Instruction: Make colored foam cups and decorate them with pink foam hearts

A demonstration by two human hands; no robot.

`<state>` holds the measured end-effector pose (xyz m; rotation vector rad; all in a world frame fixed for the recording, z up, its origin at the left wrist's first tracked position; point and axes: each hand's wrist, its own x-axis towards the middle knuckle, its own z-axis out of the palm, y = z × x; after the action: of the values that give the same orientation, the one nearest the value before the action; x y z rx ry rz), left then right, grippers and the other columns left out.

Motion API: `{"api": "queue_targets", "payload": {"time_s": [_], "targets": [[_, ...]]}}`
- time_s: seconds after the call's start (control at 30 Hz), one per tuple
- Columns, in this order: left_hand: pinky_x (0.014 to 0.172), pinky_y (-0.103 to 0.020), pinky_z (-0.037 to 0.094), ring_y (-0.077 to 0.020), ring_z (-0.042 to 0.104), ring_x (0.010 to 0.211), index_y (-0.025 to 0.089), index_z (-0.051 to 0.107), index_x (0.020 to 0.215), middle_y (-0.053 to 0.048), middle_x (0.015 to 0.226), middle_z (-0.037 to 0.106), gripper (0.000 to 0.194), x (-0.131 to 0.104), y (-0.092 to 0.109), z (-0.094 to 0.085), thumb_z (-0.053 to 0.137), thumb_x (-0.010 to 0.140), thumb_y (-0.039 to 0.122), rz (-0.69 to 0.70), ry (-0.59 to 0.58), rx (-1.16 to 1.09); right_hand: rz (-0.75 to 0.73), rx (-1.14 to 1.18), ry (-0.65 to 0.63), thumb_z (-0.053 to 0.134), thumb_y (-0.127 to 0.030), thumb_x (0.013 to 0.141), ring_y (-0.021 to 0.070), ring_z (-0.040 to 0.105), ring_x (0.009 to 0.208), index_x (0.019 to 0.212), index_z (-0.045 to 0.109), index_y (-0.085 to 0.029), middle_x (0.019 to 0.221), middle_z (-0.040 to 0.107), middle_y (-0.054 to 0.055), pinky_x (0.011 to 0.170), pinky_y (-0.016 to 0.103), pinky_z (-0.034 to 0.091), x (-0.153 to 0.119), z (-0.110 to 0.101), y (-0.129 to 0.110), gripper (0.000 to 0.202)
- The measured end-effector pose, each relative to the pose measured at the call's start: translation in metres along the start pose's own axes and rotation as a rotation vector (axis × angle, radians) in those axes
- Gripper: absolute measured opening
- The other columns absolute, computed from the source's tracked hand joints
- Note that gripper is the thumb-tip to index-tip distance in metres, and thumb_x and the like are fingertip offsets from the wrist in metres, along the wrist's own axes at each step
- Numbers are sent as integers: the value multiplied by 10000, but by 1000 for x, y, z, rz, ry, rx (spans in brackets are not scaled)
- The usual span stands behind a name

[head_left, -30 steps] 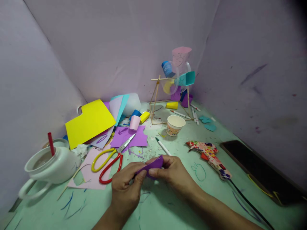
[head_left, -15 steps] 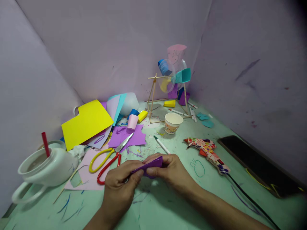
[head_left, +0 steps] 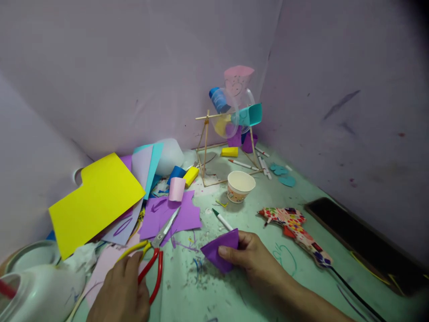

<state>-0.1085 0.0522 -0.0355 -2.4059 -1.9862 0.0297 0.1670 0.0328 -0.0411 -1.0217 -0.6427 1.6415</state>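
A folded piece of purple paper (head_left: pixel 217 252) is pinched in my right hand (head_left: pixel 256 255), the thumb lying across its front. My left hand (head_left: pixel 122 288) is at the scissors (head_left: pixel 164 232), its fingers curled over the yellow and red handles. The blades point away from me and rest over a purple sheet (head_left: pixel 187 214) with cut edges. A white marker with a green tip (head_left: pixel 221 220) lies just beyond the paper in my right hand. Behind it stands a printed paper cup (head_left: pixel 237 194).
A stick frame (head_left: pixel 205 152) carries clear discs with coloured cups at the back. To the right lie a flowered glue gun (head_left: pixel 290 223) with a cord and a black phone-like slab (head_left: pixel 365 241). A yellow sheet (head_left: pixel 97 201) and a white pot (head_left: pixel 50 290) are on the left.
My left hand has let go of the purple paper and moved left onto the scissors. My right hand keeps the paper, now tilted more upright. The view has shifted slightly.
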Motion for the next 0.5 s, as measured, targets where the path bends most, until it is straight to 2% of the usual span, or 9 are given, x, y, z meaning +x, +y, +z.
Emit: {"api": "queue_targets", "payload": {"time_s": [0.13, 0.27, 0.37, 0.43, 0.5], "targets": [[956, -381, 447, -260, 518, 1189, 140, 459, 1304, -122, 1321, 535, 533, 0, -3, -1, 413, 774, 181, 56, -29, -20, 19, 19, 9, 850, -266, 546, 112, 596, 535, 718, 757, -116, 630, 704, 52, 556, 234, 458, 1, 2, -2, 247], [840, -420, 505, -297, 553, 1147, 151, 468, 1295, -140, 1332, 519, 539, -2, 14, -13, 389, 762, 172, -126, -96, -32, 41, 29, 34, 865, -291, 528, 110, 594, 515, 688, 746, -111, 606, 696, 56, 530, 224, 448, -3, 4, -1, 268], [805, -431, 512, -326, 553, 1148, 181, 481, 1287, -137, 1319, 541, 564, -5, 22, -23, 444, 724, 187, -178, -137, -99, 69, 106, 31, 871, -299, 516, 114, 596, 505, 685, 735, -109, 586, 682, 50, 521, 228, 448, -7, 4, 1, 289], [776, -454, 511, -349, 585, 1099, 228, 474, 1287, -128, 1288, 573, 573, -8, 23, -28, 466, 716, 192, -239, -93, -150, 88, 163, 45, 880, -289, 493, 115, 596, 503, 695, 730, -107, 586, 679, 45, 525, 230, 453, -8, 4, 0, 310], [712, -454, 514, -360, 647, 971, 255, 470, 1275, -130, 1168, 649, 551, -12, 22, -29, 486, 725, 212, -270, 1, -269, 105, 207, 71, 889, -278, 461, 111, 592, 501, 705, 728, -103, 590, 679, 42, 519, 224, 452, -8, 4, -3, 340]]}}
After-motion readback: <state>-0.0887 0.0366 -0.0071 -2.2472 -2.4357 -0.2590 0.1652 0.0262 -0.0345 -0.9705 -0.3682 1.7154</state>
